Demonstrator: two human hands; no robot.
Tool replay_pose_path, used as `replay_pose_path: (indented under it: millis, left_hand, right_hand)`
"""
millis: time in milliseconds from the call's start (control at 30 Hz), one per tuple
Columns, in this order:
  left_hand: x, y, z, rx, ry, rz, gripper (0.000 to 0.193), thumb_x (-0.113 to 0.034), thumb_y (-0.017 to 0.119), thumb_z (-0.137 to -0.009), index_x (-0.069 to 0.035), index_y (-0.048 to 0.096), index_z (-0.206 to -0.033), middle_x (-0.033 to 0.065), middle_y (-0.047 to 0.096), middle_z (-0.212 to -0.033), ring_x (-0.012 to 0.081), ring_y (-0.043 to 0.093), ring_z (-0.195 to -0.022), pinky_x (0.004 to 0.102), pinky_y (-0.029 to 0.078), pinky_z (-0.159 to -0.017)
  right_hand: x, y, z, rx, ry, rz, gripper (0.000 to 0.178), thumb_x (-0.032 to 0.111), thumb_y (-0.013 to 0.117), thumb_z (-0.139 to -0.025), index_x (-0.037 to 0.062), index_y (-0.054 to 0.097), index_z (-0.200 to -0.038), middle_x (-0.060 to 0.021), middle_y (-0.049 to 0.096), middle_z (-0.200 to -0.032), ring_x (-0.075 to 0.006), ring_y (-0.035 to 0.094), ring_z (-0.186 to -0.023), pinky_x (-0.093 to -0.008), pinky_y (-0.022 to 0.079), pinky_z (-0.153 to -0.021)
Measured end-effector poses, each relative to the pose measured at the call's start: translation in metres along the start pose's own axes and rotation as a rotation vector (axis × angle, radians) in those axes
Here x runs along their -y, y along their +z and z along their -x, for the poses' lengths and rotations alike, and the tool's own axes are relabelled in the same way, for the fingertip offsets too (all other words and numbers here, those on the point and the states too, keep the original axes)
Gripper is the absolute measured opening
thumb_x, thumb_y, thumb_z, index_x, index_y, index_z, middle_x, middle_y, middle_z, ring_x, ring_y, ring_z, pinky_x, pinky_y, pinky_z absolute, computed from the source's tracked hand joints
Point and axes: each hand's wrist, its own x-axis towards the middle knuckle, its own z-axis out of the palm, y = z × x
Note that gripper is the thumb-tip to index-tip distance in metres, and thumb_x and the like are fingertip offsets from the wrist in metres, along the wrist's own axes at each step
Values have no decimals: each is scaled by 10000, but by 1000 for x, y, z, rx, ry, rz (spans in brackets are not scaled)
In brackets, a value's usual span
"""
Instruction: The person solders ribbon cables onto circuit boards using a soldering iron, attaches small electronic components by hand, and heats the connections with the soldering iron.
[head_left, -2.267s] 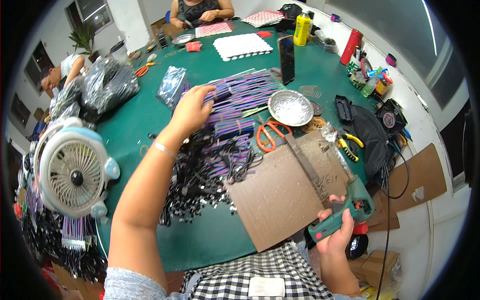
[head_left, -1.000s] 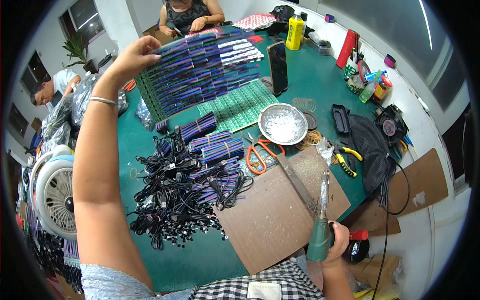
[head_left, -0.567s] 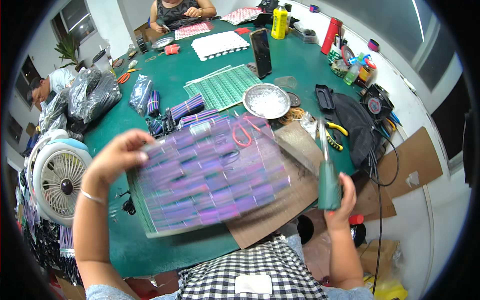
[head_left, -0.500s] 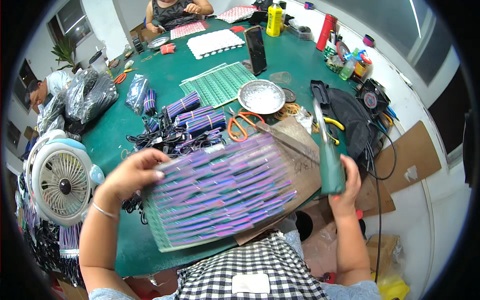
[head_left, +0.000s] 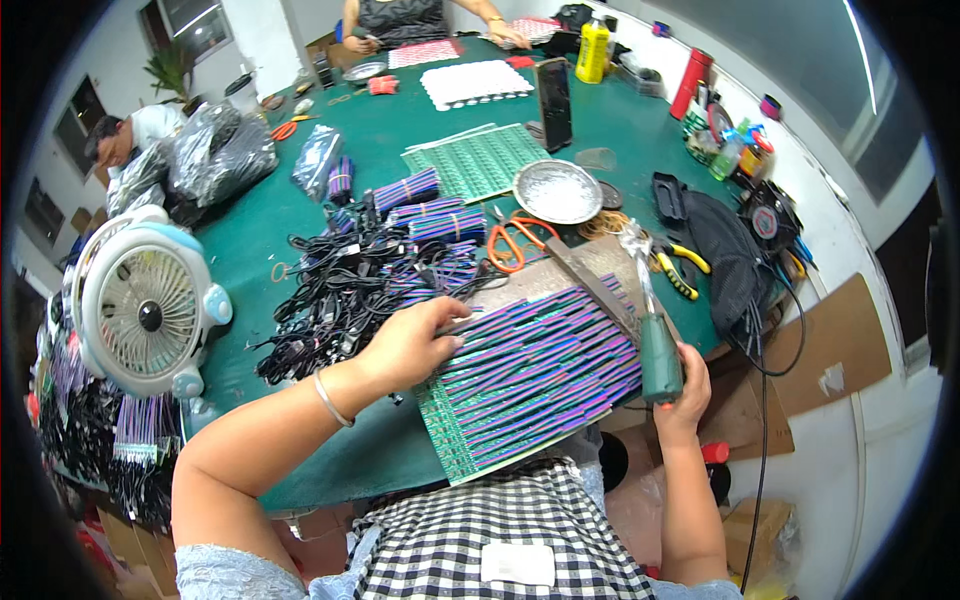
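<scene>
Your left hand [head_left: 415, 340] is clamped, thumb and fingers, on the far-left corner of the wired green panel [head_left: 530, 385]. Panel's at the near edge of the green table [head_left: 340, 460], tilt unclear, partly covering the cardboard [head_left: 505, 287]. Your right hand [head_left: 685, 390] is wrapped round the green-handled tool [head_left: 660, 360], silver shaft up, by the panel's right edge. Metal bar [head_left: 590, 285] meets the panel's far-right corner; can't tell which is on top. Orange scissors [head_left: 507, 250] just beyond the cardboard, black cable pile [head_left: 330, 290] left of them.
</scene>
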Motion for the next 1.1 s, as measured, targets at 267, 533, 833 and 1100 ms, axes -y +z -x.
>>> replay_pose_path:
  millis: [267,533,833,1100]
  left_hand:
    - [-15,0,57,-334,367,-474,402,-83,664,-718,-144,576,-1106,70,546,-1146,277,488,-1067,423,332,-850]
    - [-6,39,105,139,442,-542,683,-592,515,-818,-253,388,-1397,99,298,-1482,356,230,-1372,562,152,-1085]
    - [-9,55,104,63,480,-480,695,-572,526,-818,-208,394,-1395,110,296,-1478,377,226,-1366,569,151,-1086]
    - [5,4,91,-275,412,-304,451,-265,706,-744,-138,562,-1151,78,492,-1230,291,443,-1166,491,331,-964]
  right_hand:
    - [17,-15,9,-78,-5,-46,360,27,660,-784,-13,527,-1116,-164,614,-1043,-309,615,-928,-374,480,-824]
    - [103,2,-5,110,643,-840,323,54,553,-858,-47,486,-1157,-146,634,-929,-216,620,-746,-322,502,-721]
    - [74,9,-15,75,816,-1184,460,223,606,-859,-11,411,-1203,-154,621,-862,-270,613,-845,-421,479,-883]
    - [61,7,-11,78,830,-1268,443,269,611,-872,23,418,-1186,-141,614,-845,-258,610,-811,-442,411,-981]
